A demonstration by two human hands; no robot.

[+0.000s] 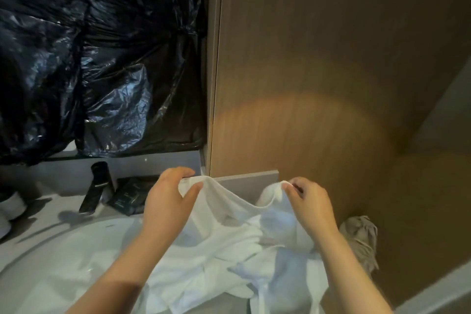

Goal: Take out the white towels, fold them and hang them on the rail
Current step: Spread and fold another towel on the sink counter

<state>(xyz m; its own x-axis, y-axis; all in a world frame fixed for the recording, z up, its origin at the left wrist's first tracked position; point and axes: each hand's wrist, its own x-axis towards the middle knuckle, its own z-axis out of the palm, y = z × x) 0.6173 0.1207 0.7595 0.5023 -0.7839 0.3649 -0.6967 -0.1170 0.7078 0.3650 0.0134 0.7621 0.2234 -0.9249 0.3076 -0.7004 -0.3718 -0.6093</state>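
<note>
Pinching the towel's (229,214) top edge with left hand (169,199) and right hand (309,201), slack between. Close up against a wood panel (305,84), over a grey counter (46,214).

Crinkled black plastic sheeting (102,58) hangs above the back edge of the grey worktop (60,202), beside a brown wood-grain panel (331,46) bearing a warm patch of light (293,135)

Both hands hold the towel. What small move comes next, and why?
The left hand and right hand each pinch the top edge of the thin white towel, which sags between them, its lower part crumpled below. Probably best: lift and spread it taut before folding.
</note>
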